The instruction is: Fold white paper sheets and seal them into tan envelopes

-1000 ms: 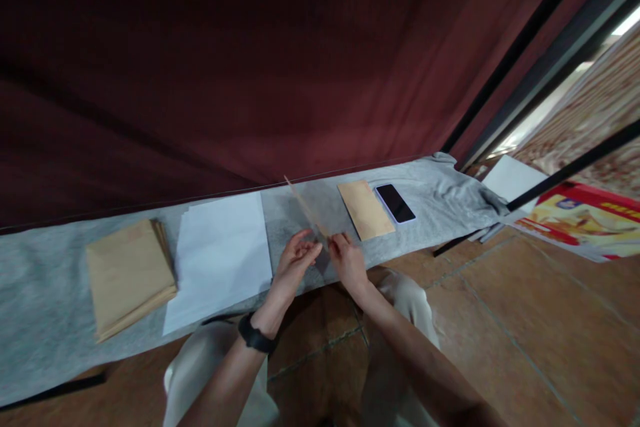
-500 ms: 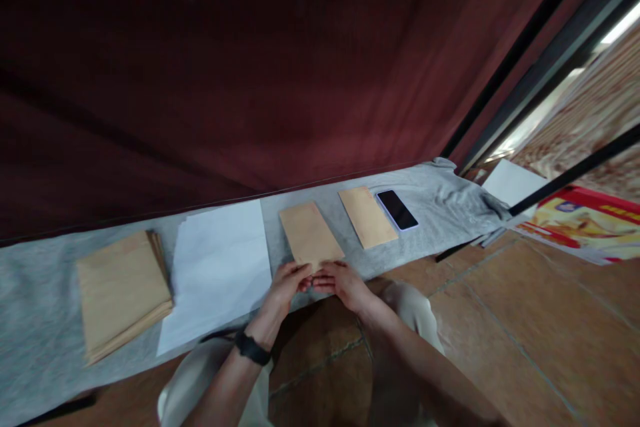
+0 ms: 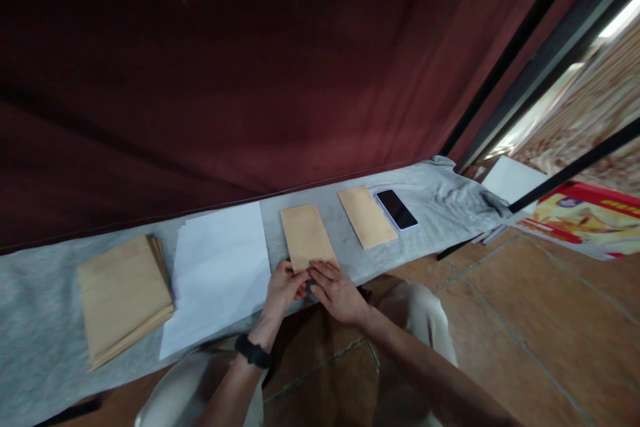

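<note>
A brown paper envelope (image 3: 309, 233) lies on the cloth-covered bench right in front of me. My left hand (image 3: 285, 290), with a black watch on its wrist, is closed in a pinch at the envelope's near left corner. Flat across the near edge rests my right hand (image 3: 341, 295), its fingers stretched out over the paper. The fingers of both hands almost meet there, and they cover that edge. To the right is a second brown envelope (image 3: 367, 217), apart from both hands.
White paper sheets (image 3: 220, 273) lie left of my hands, with a stack of brown envelopes (image 3: 125, 297) beyond. A phone (image 3: 397, 209) sits beside the second envelope. Behind the grey cloth (image 3: 435, 193) hangs a dark red curtain (image 3: 280, 80). A colourful box (image 3: 590, 217) is on the right.
My right hand has turned over the envelope's near edge, its fingers now flat on top. The envelope has rotated slightly. My left hand still pinches its near left corner.
</note>
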Tool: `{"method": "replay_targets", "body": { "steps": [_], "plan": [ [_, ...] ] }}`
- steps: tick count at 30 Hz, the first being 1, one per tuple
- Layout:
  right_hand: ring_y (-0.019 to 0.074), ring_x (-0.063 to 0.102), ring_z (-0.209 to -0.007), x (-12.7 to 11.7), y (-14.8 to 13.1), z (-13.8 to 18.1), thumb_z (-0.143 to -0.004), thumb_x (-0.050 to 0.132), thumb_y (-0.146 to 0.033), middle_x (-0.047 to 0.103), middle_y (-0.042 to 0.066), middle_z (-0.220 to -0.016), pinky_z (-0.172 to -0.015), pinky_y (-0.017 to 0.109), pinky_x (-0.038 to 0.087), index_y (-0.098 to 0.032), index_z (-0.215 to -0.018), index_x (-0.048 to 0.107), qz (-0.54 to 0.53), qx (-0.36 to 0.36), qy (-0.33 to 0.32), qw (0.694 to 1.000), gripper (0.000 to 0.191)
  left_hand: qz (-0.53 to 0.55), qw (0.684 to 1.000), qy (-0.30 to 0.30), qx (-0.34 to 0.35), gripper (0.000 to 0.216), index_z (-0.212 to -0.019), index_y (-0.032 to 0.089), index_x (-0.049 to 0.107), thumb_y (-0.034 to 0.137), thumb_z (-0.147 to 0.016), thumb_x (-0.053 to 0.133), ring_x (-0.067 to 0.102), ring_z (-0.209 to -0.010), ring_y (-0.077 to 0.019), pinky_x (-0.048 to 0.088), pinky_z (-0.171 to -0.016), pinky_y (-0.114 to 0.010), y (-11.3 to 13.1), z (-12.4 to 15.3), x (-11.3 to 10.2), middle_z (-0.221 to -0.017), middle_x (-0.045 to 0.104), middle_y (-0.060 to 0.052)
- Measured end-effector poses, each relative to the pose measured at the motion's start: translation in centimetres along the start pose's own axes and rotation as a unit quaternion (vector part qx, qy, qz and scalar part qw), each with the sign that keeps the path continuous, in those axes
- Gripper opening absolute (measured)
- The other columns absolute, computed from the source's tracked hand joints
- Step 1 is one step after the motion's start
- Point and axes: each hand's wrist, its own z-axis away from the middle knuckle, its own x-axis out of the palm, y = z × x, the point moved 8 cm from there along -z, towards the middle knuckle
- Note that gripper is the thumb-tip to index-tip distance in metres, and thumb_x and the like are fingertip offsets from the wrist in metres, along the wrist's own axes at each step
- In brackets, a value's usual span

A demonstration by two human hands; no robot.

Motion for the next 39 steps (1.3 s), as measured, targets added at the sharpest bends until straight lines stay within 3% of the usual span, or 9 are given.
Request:
{"method": "replay_targets", "body": {
  "steps": [5, 14, 19, 28, 39],
  "plan": [
    [0.0226, 0.039, -0.147, 1.6, 0.4, 1.4, -0.100, 0.055, -0.035, 0.042, 0.012, -0.158, -0.123, 0.045, 0.032, -0.018, -0.154, 0.042, 0.123, -0.043, -0.003, 0.992, 0.058, -0.005, 0.999, 0.036, 0.019, 0.039, -0.098, 0.023, 0.046, 0.037, -0.077, 0.075, 0.055, -0.039, -0.0107, 0.039, -0.038, -0.019, -0.4, 0.2, 0.0, -0.056, 0.059, 0.009],
    [0.0267, 0.042, -0.145, 0.6, 1.2, 2.0, -0.101, 0.054, -0.038, 0.044, 0.011, -0.158, -0.121, 0.053, 0.028, -0.026, -0.151, 0.046, 0.176, 0.006, 0.033, 0.984, 0.053, -0.010, 0.997, 0.066, 0.037, 0.026, -0.106, 0.022, 0.043, 0.031, -0.089, 0.060, 0.057, -0.040, -0.0133, 0.041, -0.041, -0.021, -0.2, 0.5, -0.4, -0.056, 0.059, 0.008],
    [0.0260, 0.046, -0.142, 0.0, 1.0, 2.2, -0.103, 0.048, -0.033, 0.048, 0.011, -0.155, -0.120, 0.053, 0.030, -0.025, -0.150, 0.048, 0.178, 0.057, 0.083, 0.979, 0.047, -0.014, 0.996, 0.069, 0.052, 0.018, -0.109, 0.021, 0.044, 0.029, -0.095, 0.051, 0.058, -0.041, -0.0137, 0.042, -0.043, -0.022, -0.2, 0.7, -0.6, -0.058, 0.060, 0.006],
    [0.0207, 0.056, -0.132, -0.9, 1.0, 1.5, -0.106, 0.041, -0.026, 0.063, 0.009, -0.140, -0.118, 0.047, 0.033, -0.024, -0.137, 0.061, 0.123, 0.117, 0.146, 0.975, 0.037, -0.008, 0.995, 0.064, 0.075, 0.022, -0.107, 0.021, 0.044, 0.037, -0.095, 0.053, 0.059, -0.044, -0.0144, 0.043, -0.044, -0.023, 0.4, 1.1, -0.5, -0.059, 0.059, 0.006],
    [0.0196, 0.054, -0.135, -0.5, 1.2, 1.7, -0.104, 0.045, -0.024, 0.060, 0.009, -0.144, -0.118, 0.044, 0.033, -0.023, -0.144, 0.055, 0.148, 0.104, 0.128, 0.975, 0.041, 0.008, 0.996, 0.055, 0.075, 0.014, -0.106, 0.021, 0.042, 0.026, -0.096, 0.049, 0.059, -0.044, -0.0144, 0.045, -0.045, -0.023, 0.0, 1.0, -0.6, -0.060, 0.060, 0.006]
  ]
}}
